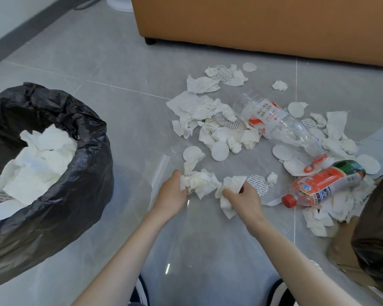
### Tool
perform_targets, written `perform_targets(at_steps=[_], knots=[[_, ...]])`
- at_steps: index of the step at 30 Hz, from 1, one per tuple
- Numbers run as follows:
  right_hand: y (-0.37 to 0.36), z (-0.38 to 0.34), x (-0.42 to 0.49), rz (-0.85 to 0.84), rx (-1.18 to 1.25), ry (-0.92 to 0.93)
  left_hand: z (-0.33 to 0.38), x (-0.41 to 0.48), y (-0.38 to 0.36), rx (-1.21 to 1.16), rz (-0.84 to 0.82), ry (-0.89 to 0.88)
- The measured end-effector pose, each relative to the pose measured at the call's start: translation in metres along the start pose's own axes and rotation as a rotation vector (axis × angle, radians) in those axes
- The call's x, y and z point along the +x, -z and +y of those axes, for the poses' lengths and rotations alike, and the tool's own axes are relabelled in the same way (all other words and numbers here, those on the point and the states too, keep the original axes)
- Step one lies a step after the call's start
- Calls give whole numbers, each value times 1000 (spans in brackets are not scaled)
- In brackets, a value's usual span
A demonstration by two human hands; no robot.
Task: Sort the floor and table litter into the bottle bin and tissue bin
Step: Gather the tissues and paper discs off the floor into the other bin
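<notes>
At nine o'clock of the view stands the tissue bin (82,195), lined with a black bag and holding white tissues (40,168) and a few round white discs. From six o'clock two bare forearms reach up over the grey tiled floor (93,80). The left hand (173,193) is clenched around a crumpled tissue wad (199,183). Just at its three o'clock, the right hand (245,195) curls its fingers and thumb into a second crumpled tissue (227,191), which touches the first. Whether the wads are off the floor cannot be told.

At twelve o'clock from the hands spreads the litter heap (208,115) of torn tissues and round white discs. At two o'clock from the hands a clear bottle (281,127) with a white and red label lies on its side, neck toward five o'clock. At three o'clock from the right hand lies an orange-labelled bottle (325,184), on its side over tissues, its red cap toward eight o'clock.

At four o'clock of the view, a dark bag (376,239) is cut off by the right edge. From twelve to two o'clock runs the base of an orange-brown sofa (263,25).
</notes>
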State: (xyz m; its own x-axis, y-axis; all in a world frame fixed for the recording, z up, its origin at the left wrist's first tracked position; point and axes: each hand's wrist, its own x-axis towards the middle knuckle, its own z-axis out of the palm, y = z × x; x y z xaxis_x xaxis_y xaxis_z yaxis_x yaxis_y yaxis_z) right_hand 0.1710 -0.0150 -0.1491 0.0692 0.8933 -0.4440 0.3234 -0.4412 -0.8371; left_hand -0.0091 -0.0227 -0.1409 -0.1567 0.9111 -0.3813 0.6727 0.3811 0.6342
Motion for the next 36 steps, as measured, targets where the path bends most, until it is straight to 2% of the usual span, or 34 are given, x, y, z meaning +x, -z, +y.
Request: perform_targets(at_steps=[5,13,18,22,27,31,36], knots=[[-11,-51,-5,-15,100,126,9,-7,46,-127,176,-44],[-47,-155,-34,-202,211,359,43,-33,138,-283,454,-178],[-77,-210,-54,-312,248,506,48,-54,191,-446,632,-173],[-112,-242,-69,-404,190,579,29,-66,225,-495,741,-130],[-157,-259,-87,-502,103,600,-7,-79,249,-501,840,-81],[-187,-250,-91,-546,8,566,-37,-85,253,-387,910,-31],[-205,-232,-93,-593,-129,549,-65,-95,245,-141,751,155]])
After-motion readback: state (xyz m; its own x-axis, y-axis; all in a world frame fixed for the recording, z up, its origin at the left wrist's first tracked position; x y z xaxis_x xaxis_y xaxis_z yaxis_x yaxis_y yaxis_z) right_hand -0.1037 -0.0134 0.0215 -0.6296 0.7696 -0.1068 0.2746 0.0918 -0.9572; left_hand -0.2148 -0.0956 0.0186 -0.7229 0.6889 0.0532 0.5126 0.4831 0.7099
